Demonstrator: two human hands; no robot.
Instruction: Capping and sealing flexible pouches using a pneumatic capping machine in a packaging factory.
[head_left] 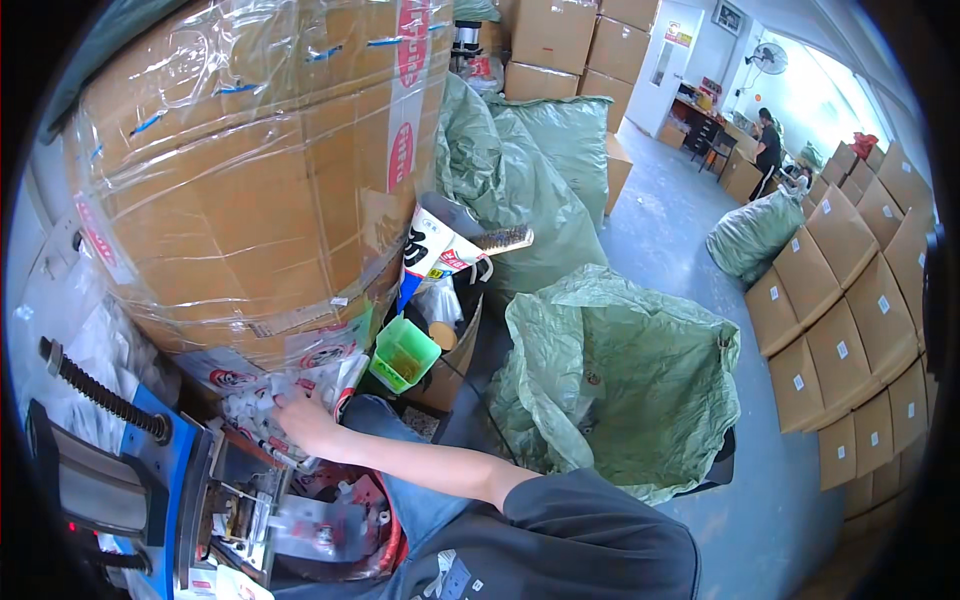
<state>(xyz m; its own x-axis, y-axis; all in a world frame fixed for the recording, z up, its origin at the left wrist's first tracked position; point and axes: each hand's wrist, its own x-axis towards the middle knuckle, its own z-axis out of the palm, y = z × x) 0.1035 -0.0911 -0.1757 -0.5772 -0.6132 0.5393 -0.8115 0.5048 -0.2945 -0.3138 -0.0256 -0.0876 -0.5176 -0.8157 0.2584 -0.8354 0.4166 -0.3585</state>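
Observation:
My left hand [300, 420] reaches out to the left, its fingers curled on a small clear plastic packet [262, 408] from a heap of like packets with red-and-white labels. The heap lies at the foot of a big cardboard box wrapped in clear film [250, 170]. Just below the hand stands a blue and metal sealing machine [170, 480] with a black ribbed hose [100, 395]. More packets [320, 530] lie under the machine's head. My right hand is out of view.
A green plastic cup [402, 352] stands by an open carton [450, 370]. Large green woven sacks [620, 380] fill the middle. Stacked cardboard boxes [850, 330] line the right wall. A person [768, 145] stands at a far desk across the grey floor [670, 220].

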